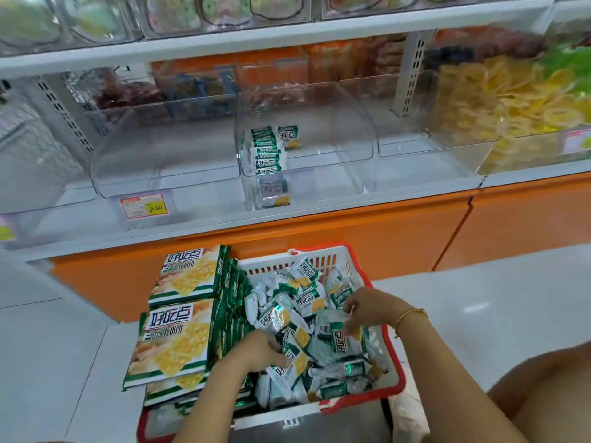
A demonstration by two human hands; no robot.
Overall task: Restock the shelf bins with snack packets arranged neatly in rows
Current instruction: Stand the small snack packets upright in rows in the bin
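In the basket [323,247] on the floor, both hands are gathering packets [307,302]. The left hand [256,350] is curling its fingers [275,346] round one and the right hand [371,310] is pinching another, probably for the nearly empty bin [335,139] above.

Along the right side of the frame lies a heap of yellow dried fruit rings [511,103], with something leafy green [566,65] just above it (too blurred to name). A pink label [577,140] sits at the right edge. Lower left of centre, a white and red price tag [144,206] carries a yellow sticker. Across the top runs a white shelf board [287,30], and above it are pastel ring-shaped sweets [209,8]. Behind, in the upper middle, stand orange packs [271,68], beside a perforated white upright [412,71]. Below is an orange cabinet front [351,238], then pale floor tiles [479,289].
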